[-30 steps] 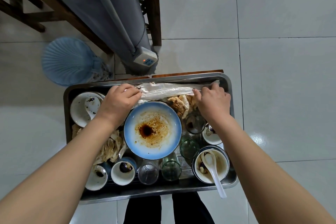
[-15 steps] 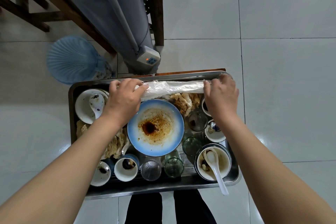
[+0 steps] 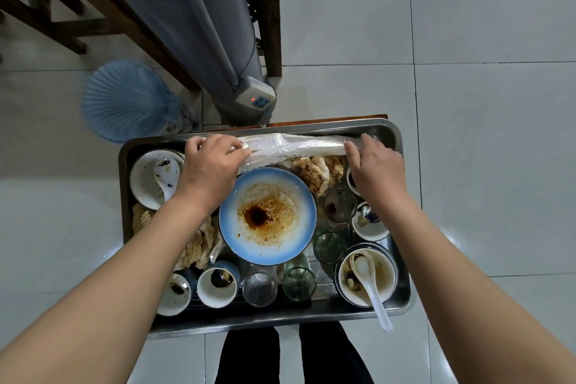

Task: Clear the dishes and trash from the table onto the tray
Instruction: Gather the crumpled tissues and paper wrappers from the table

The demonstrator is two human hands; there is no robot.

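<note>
A steel tray [image 3: 405, 284] is packed with dirty dishes. A blue plate [image 3: 268, 215] stained with brown sauce lies in its middle. Along the tray's far edge stretches a rolled strip of clear plastic film [image 3: 296, 146]. My left hand [image 3: 212, 165] grips the strip's left end and my right hand [image 3: 374, 168] grips its right end. Crumpled greasy napkins [image 3: 318, 171] lie just under the strip. A white bowl with a spoon [image 3: 149, 178] sits far left, and another bowl with a white spoon [image 3: 367, 277] sits near right.
Small cups [image 3: 216, 287] and several glasses [image 3: 297, 282] line the tray's near edge. More crumpled napkins [image 3: 193, 246] lie left of the plate. Beyond the tray stand a grey column with a power socket [image 3: 255, 97], a blue bin [image 3: 124, 100] and wooden furniture legs [image 3: 268, 9].
Both hands have slid farther along the far edge of the tray, and my right hand moved right, drawing the plastic strip out longer. The dishes have not moved on the tray.
</note>
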